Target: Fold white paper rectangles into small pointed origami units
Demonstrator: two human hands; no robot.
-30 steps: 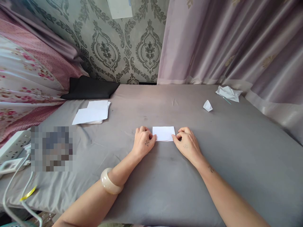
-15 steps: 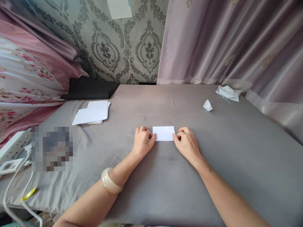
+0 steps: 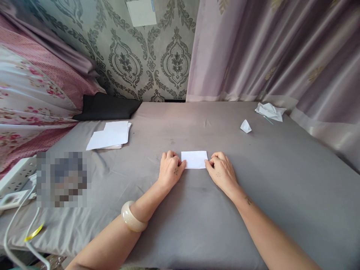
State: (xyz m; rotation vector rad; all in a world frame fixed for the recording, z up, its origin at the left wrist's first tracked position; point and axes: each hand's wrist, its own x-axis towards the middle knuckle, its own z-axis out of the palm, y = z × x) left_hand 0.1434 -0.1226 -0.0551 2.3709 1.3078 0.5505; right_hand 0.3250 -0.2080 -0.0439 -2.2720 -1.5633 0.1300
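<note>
A small white rectangle of paper lies on the grey cloth between my two hands, its long side running left to right. At its left edge my left hand pinches the lower corner, thumb on top and fingers curled. My right hand grips the lower right corner in the same way, thumb and curled fingers closed on it. A pale bangle circles my left forearm. The undersides of my fingers are hidden.
A stack of white paper lies at the left, before a folded black cloth. A folded paper piece and a pile of white paper sit at the back right. A power strip with cables stands at the left edge.
Both hands keep their hold on the paper with hardly any movement. The whole view has shifted very slightly.
</note>
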